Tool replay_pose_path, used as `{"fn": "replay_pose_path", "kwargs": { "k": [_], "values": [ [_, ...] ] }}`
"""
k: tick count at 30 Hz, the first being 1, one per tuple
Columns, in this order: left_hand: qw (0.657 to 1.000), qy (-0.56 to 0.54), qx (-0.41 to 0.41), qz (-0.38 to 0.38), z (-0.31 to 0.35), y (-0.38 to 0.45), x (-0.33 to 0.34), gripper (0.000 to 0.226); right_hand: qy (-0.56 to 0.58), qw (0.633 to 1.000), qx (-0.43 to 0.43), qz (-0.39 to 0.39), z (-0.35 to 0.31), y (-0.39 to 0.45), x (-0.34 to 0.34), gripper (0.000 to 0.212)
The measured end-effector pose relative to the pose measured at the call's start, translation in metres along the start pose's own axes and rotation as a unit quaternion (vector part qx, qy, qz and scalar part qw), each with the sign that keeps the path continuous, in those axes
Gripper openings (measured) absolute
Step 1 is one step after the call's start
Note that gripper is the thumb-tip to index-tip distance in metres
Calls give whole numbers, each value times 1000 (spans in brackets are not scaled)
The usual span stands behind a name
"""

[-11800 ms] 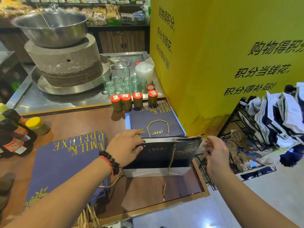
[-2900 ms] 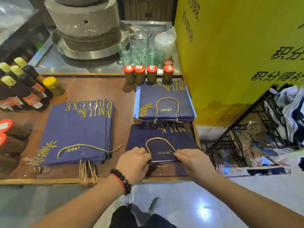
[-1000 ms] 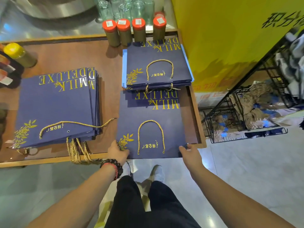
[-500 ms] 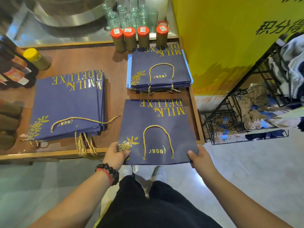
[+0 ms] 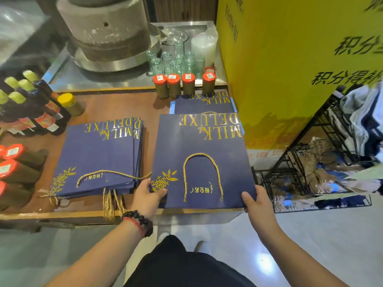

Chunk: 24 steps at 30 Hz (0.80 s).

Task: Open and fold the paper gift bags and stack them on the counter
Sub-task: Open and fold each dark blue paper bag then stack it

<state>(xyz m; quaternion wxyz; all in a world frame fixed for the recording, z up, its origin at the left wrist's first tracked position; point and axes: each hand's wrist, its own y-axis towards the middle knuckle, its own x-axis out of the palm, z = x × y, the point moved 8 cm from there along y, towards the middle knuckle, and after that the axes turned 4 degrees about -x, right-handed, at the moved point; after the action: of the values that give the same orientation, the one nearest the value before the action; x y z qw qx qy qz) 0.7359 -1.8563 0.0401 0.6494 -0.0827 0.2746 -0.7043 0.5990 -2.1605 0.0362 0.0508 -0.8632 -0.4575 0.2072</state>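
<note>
While both hands pinch its near corners, left hand (image 5: 149, 194) by the gold flower, right hand (image 5: 253, 200) opposite, the flat bag (image 5: 199, 162) hangs over the counter (image 5: 116, 104) edge, covering the far stack (image 5: 204, 104). Looks light and stiffish, probably floppy one-handed, so corners seem the spot. Gold print reads MILK DELUXE, same on the stack (image 5: 99, 154) left of it.
</note>
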Motion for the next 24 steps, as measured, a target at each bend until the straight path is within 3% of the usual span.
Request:
{"fn": "replay_pose_path", "kwargs": {
  "k": [8, 17, 18, 20, 21, 24],
  "values": [
    [999, -29, -9, -35, 35, 62, 35, 30, -38, 999, 2, 24, -25, 69, 1, 15],
    [990, 103, -89, -43, 59, 139, 54, 18, -96, 994, 54, 23, -29, 155, 11, 2],
    [989, 111, -90, -33, 60, 147, 54, 27, -99, 993, 55, 27, -29, 164, 11, 6],
    [990, 119, -80, -4, 66, 163, 58, 66, -102, 992, 65, 45, -27, 185, 12, 19],
    [990, 119, -71, 10, 70, 167, 60, 72, -110, 990, 67, 48, -28, 194, 13, 21],
    [986, 149, -47, 57, 86, 180, 65, 57, -139, 986, 75, 51, -37, 219, 16, 10]
  ]
}}
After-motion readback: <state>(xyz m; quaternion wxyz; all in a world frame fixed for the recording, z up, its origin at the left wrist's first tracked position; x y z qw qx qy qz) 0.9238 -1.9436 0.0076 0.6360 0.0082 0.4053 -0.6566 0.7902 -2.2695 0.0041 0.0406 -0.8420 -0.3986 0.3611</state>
